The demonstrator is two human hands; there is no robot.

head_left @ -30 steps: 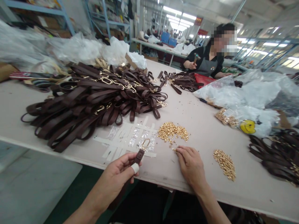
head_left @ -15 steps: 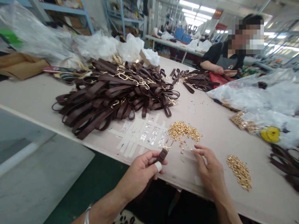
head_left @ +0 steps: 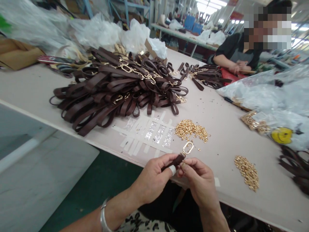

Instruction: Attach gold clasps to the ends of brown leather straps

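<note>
My left hand (head_left: 154, 175) is closed on the end of a dark brown leather strap (head_left: 177, 160) that carries a gold oval clasp (head_left: 188, 148); the thumb is wrapped in white tape. My right hand (head_left: 200, 182) meets it from the right, fingertips pinched against the strap end; what they pinch is too small to name. Both hands hover over the near edge of the beige worktable (head_left: 217, 119). Just beyond them lies a heap of small gold rivets (head_left: 190, 129). A second heap of gold rivets (head_left: 247, 171) lies to the right.
A big pile of brown straps with gold clasps (head_left: 116, 87) fills the table's left middle, and taped strips (head_left: 149, 133) lie in front. Plastic bags (head_left: 265, 93) sit at right. A co-worker (head_left: 241, 54) works across the table beside a smaller strap pile (head_left: 205, 79).
My right hand has left the rivet heap and come over to the strap end in my left hand. The view has shifted, with my left hand holding the strap throughout.
</note>
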